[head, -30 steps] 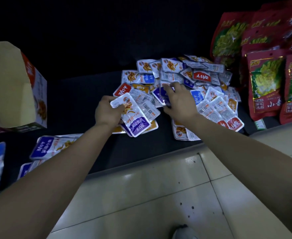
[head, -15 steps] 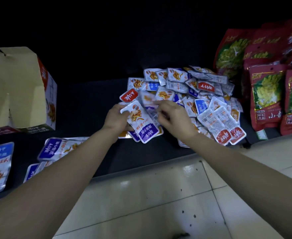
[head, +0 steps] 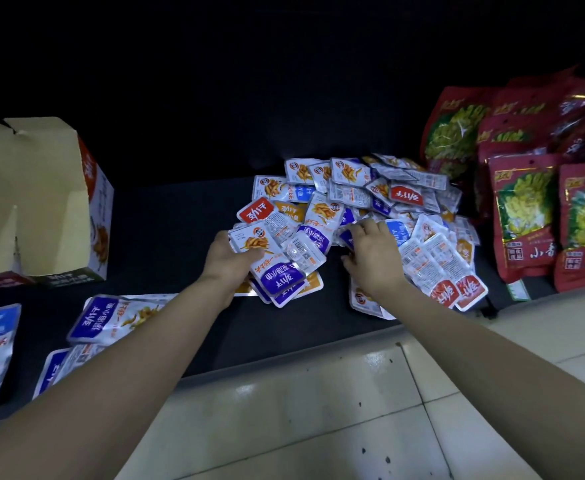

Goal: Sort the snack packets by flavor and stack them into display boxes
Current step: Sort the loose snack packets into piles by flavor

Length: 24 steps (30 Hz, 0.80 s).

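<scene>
the left hand [head: 230, 263] is closed around a fanned bunch of purple-band packets [head: 277, 268], thumb under and the stack splaying out over the fingers. the right hand [head: 370, 258] lies palm down on the pile, fingers spread and curling onto a purple packet at its near edge; whether anything is pinched yet i cannot tell.

the dark shelf [head: 166, 230] carries everything. the display box [head: 42, 202] stands well apart at the far left, its open side facing this way. the red bags [head: 523, 216] lean just beside the pile on the right. the pile of snack packets [head: 381, 202] is a loose heap of purple, blue, red and orange bands, many face down.

risks, as i judge them: the box is a long carry and the held bunch is uneven, so slick packets could slide out. face-down packets hide their flavor, so a wrong one may get gathered. pulling from the near edge could spill packets onto the tiled floor [head: 318, 410].
</scene>
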Motion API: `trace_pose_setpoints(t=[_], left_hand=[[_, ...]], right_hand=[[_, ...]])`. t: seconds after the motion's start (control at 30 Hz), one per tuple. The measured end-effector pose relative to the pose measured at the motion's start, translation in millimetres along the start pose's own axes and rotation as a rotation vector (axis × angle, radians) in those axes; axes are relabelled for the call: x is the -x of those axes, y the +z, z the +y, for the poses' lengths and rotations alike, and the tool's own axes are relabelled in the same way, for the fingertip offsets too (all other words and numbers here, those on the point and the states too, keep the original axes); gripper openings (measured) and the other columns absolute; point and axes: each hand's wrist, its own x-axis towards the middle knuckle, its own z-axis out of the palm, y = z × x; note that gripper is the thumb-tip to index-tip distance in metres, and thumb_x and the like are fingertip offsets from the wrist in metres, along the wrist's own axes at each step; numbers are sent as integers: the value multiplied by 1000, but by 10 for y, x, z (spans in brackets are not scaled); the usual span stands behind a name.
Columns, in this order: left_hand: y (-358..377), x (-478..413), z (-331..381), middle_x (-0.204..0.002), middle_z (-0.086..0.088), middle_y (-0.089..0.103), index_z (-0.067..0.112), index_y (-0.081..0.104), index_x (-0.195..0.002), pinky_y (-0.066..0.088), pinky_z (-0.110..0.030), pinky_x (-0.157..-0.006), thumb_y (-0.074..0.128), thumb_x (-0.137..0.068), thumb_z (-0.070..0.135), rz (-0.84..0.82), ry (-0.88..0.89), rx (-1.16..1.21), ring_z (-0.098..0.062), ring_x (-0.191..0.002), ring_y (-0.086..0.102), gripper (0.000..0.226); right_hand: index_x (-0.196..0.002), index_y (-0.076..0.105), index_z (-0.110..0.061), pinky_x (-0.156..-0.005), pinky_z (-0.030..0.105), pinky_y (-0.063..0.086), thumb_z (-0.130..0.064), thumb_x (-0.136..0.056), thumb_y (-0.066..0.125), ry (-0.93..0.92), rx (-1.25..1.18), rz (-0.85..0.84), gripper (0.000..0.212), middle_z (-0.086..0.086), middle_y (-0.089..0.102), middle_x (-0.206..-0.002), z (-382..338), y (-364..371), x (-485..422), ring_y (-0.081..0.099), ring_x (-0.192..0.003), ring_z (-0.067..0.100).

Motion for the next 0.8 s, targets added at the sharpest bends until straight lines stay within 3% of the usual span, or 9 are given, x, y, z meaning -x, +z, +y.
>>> trace_pose_setpoints(t=[0.1, 0.2, 0.33, 0.4, 0.5, 0.57, 0.63, 0.7, 0.8], left_hand=[[12, 16, -6, -111, -11, 68, 8, 52, -122, 59, -38, -73, 72, -84, 10, -18, 10, -10, -23, -93, 70, 43], [23, 40, 20, -109, -8, 66, 9, 49, -121, 55, -30, -62, 70, -86, 9, -10, 10, -1, -19, -89, 68, 41], [30, 78, 54, -106, -6, 64, 14, 47, -117, 52, -28, -59, 68, -88, 8, -15, 3, 7, -14, -83, 65, 36], [33, 84, 71, -108, -7, 65, 14, 47, -118, 55, -31, -63, 65, -90, 9, -16, -3, -3, -17, -85, 66, 33], [41, 133, 155, -105, -12, 67, 13, 53, -105, 57, -40, -77, 49, -100, 19, -6, -41, 95, -22, -85, 66, 9], [29, 149, 189, -93, -10, 70, 16, 59, -93, 58, -37, -72, 43, -102, 34, -41, -60, 150, -20, -80, 67, 26], [20, 167, 189, -94, -8, 72, 17, 62, -93, 57, -30, -62, 57, -96, 32, -73, -26, 113, -16, -77, 69, 17], [6, 159, 150, -103, -10, 71, 12, 60, -105, 56, -28, -59, 72, -86, 14, -43, -16, 64, -16, -80, 69, 22], [7, 150, 150, -110, -11, 68, 9, 54, -121, 58, -37, -72, 74, -81, 3, 8, -29, 34, -23, -91, 69, 45]], right_hand=[[-109, 68, -2, -79, 38, 49, -12, -78, 66, -2, -118, 66, 32, 16, 59, -110, 37, -35, -72, 51, -107, 34], [-87, 72, -4, -61, 30, 41, -15, -82, 65, 32, -261, 230, 14, 9, 64, -92, 57, -51, -81, 57, -90, 29], [-94, 72, -10, -72, 30, 39, -14, -90, 59, -28, -532, 473, 15, 3, 67, -91, -130, -162, -66, 54, -90, 20], [-102, 72, -12, -84, 28, 43, -13, -93, 59, -135, -682, 427, 16, -3, 69, -103, -300, -189, -50, 55, -99, 11], [-109, 71, -13, -104, 26, 41, -14, -92, 62, -330, -805, 119, 19, -1, 63, -127, -468, -96, 50, 54, -121, 8], [-109, 71, -14, -105, 27, 43, -14, -89, 67, -400, -835, -38, 21, 1, 59, -134, -513, -17, 160, 51, -127, 8], [-109, 70, -14, -101, 24, 46, -11, -86, 66, -427, -899, -145, 24, 0, 57, -136, -524, -18, 244, 50, -128, 6], [-111, 69, -15, -101, 22, 44, -10, -86, 58, -411, -956, -161, 28, -1, 58, -134, -511, -82, 239, 50, -126, 5], [-119, 62, -12, -100, 34, 45, -15, -93, 53, -175, -892, 54, 28, 2, 60, -124, -473, -106, 64, 53, -119, 14]])
